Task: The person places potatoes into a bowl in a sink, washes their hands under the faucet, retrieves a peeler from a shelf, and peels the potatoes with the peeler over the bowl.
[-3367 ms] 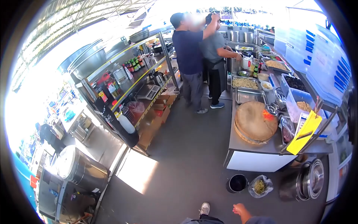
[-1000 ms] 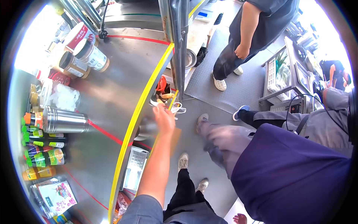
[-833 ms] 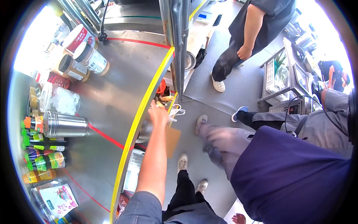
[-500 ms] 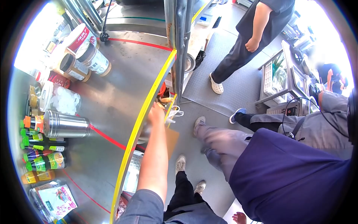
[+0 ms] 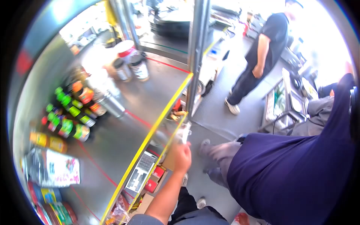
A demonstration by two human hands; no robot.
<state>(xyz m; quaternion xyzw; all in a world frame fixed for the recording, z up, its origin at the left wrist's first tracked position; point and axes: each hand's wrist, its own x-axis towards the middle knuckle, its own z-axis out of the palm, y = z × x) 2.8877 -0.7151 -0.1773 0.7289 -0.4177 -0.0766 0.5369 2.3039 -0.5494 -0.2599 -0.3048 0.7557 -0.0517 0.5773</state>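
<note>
At the far left, green-capped bottles (image 5: 71, 108) are sitting in a cluster on the steel upper shelf (image 5: 107, 144). Below its yellow edge, a keypad device (image 5: 147, 162) is lying on the lower level, with 2 red boxes (image 5: 158, 172) showing beside it.

Farther right, my left hand (image 5: 182, 156) is hovering by the lower shelf's yellow edging (image 5: 173, 135), fingers curling. Blur is hiding the palm, so I can't tell whether I'm gripping anything. To be handling this well, I should be keeping my wrist loose and outside the edging, so that nothing is snagging there.

Just beyond my fingers, at the shelf's far right end, white plastic (image 5: 184, 131), probably a bag, is looking thin, crumpled and smeared; whether it's touching me is unclear.

At the near right, my right hand (image 5: 242, 218) is showing only partly, its grip impossible to judge, beside a person in a purple shirt (image 5: 277, 168).
</note>
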